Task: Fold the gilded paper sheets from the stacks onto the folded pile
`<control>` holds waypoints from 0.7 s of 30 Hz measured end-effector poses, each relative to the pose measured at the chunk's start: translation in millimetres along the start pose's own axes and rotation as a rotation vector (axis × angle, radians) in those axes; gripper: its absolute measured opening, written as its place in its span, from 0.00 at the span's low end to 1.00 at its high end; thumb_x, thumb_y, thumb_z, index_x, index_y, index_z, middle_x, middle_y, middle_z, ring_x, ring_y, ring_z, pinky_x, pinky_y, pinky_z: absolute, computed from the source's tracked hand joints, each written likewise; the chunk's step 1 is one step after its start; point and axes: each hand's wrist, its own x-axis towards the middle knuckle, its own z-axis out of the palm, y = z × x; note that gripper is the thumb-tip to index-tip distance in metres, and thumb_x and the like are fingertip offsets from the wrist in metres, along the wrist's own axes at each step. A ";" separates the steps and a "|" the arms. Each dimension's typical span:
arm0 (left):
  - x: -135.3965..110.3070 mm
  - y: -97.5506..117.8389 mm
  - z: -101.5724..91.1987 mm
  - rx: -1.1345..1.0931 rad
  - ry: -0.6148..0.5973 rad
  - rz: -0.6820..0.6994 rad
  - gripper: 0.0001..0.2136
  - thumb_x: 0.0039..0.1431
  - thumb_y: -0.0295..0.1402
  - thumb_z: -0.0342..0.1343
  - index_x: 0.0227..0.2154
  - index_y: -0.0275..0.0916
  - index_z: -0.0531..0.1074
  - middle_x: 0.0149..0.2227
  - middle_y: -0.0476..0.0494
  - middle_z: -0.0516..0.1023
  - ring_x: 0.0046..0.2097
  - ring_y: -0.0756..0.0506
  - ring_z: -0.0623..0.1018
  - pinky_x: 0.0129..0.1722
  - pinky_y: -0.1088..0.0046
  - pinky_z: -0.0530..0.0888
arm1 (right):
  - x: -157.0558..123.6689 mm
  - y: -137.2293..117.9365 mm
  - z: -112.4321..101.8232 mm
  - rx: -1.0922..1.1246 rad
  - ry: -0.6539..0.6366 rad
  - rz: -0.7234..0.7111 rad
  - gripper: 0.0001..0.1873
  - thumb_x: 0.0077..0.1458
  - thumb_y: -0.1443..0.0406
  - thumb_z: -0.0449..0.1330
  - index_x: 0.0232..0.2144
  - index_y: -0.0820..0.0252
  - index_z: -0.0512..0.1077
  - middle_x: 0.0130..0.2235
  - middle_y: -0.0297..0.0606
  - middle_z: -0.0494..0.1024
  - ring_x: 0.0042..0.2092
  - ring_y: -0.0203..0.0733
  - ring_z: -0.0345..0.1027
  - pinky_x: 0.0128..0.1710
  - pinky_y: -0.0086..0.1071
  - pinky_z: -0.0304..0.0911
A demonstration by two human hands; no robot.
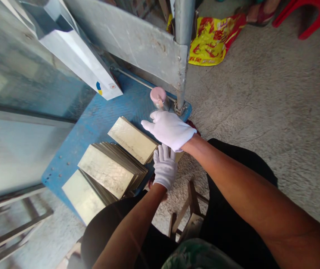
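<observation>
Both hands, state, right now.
Left hand: fingers extended beside the plates; whether it grips anything cannot be told.
Right hand: open, fingers apart near the jar; palm hidden.

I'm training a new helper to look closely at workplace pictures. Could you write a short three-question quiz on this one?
1. Which of these is nearest the right hand?
A. tall white paper bag
B. pink-lidded cylindrical container
C. yellow-and-red printed plastic bag

2. True or false: the left hand and the right hand both wear white fabric gloves.

3. Fill in the colour: the pale-gold, rectangular, metal-looking plates rest in stacks on a flat ____ board.

Key: 1. B; 2. True; 3. blue.
</observation>
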 end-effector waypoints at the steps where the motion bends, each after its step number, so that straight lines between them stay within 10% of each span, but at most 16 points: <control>1: 1.1 0.2 0.2 0.008 -0.006 0.003 0.28 0.65 0.34 0.52 0.66 0.38 0.53 0.68 0.29 0.45 0.68 0.29 0.44 0.67 0.45 0.45 | 0.4 0.1 0.8 -0.004 -0.004 0.003 0.19 0.63 0.52 0.52 0.36 0.62 0.72 0.40 0.50 0.78 0.42 0.48 0.72 0.40 0.36 0.62; 12: 4.9 0.6 18.8 0.050 -0.044 0.082 0.26 0.66 0.24 0.42 0.66 0.35 0.52 0.68 0.30 0.44 0.68 0.32 0.45 0.66 0.42 0.51 | 1.4 5.1 14.2 -0.018 0.028 -0.030 0.19 0.62 0.52 0.53 0.35 0.60 0.73 0.38 0.46 0.78 0.41 0.47 0.71 0.40 0.35 0.61; 21: -17.1 19.3 51.4 0.151 0.278 0.248 0.22 0.70 0.32 0.40 0.64 0.37 0.57 0.67 0.37 0.53 0.67 0.35 0.55 0.63 0.50 0.63 | -4.4 -6.9 13.4 -0.060 0.000 -0.009 0.16 0.62 0.54 0.54 0.36 0.59 0.75 0.38 0.43 0.79 0.42 0.46 0.72 0.42 0.34 0.62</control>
